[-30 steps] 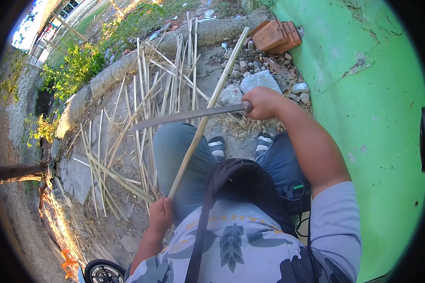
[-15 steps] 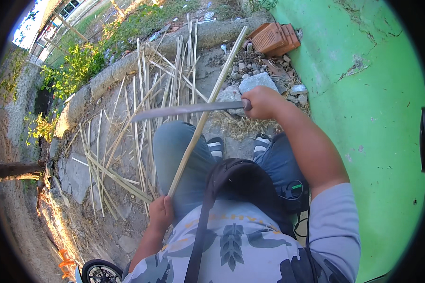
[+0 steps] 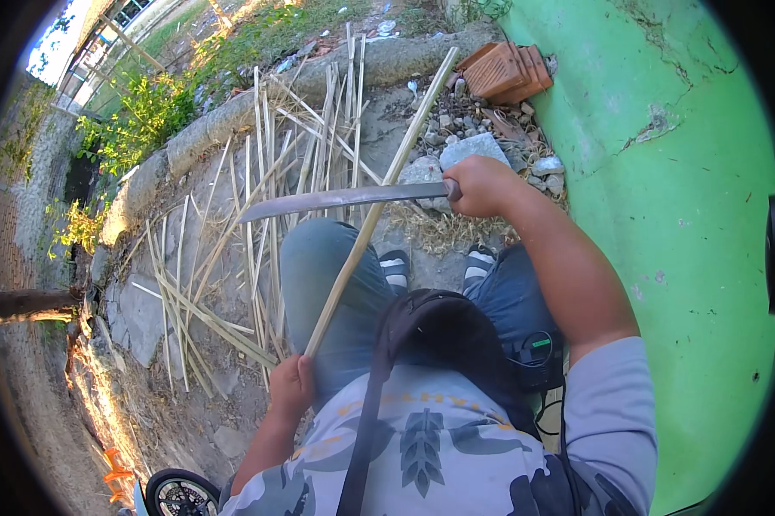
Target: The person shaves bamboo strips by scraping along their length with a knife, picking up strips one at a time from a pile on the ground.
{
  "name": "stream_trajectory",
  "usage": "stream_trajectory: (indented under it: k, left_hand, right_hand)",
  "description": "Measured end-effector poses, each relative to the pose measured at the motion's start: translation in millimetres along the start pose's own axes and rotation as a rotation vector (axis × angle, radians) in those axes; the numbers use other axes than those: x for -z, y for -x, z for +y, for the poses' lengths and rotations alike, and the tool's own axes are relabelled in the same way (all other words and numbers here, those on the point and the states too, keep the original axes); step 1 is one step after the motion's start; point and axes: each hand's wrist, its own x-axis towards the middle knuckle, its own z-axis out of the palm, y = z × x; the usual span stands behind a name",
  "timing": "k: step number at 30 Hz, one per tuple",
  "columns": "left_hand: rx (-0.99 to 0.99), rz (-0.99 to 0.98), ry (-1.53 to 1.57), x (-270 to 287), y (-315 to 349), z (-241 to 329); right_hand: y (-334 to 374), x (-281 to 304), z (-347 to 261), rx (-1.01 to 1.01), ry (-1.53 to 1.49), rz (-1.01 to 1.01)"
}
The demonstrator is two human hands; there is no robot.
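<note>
My left hand [image 3: 293, 384] is closed round the near end of a long, pale bamboo strip [image 3: 346, 273], which slants up and away to the right over my left knee. My right hand [image 3: 480, 186] grips the handle of a machete [image 3: 344, 197]. Its long grey blade points left and lies across the strip about midway along; whether the edge bites into it I cannot tell. Many similar split bamboo strips [image 3: 263, 172] lie loosely crossed on the ground, left of and beyond my legs.
A green wall [image 3: 662, 258] rises close on my right. Orange roof tiles [image 3: 506, 73] and a broken concrete chunk [image 3: 473, 151] sit among rubble ahead. A low concrete kerb [image 3: 207, 129] curves round the left and far side. Part of a wheel [image 3: 181, 494] shows at lower left.
Almost nothing differs. The view has shifted very slightly; both hands, the machete and the bamboo strip keep their positions.
</note>
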Motion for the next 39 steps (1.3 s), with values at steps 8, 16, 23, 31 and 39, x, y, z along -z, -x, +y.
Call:
stream_trajectory:
  k: [8,16,23,31,39]
  left_hand:
    - [-0.007,0.014,-0.019,9.4,26.9,1.9]
    - [-0.003,0.015,-0.005,1.4,4.5,-10.7]
    - [-0.035,0.057,-0.027,6.8,-12.0,-27.3]
    - [-0.004,0.039,0.000,22.9,-15.5,-28.0]
    - [-0.062,0.063,-0.026,18.8,-14.0,-24.8]
  right_hand:
    - [19.9,8.1,-42.3,0.157,0.025,0.043]
    - [-0.5,-4.6,-22.5,0.037,-0.088,0.015]
    - [-30.3,1.8,-53.4,0.184,0.223,-0.010]
    - [-33.3,5.6,-45.3,0.092,-0.046,0.102]
    - [-36.1,17.1,-41.9,0.028,0.073,0.068]
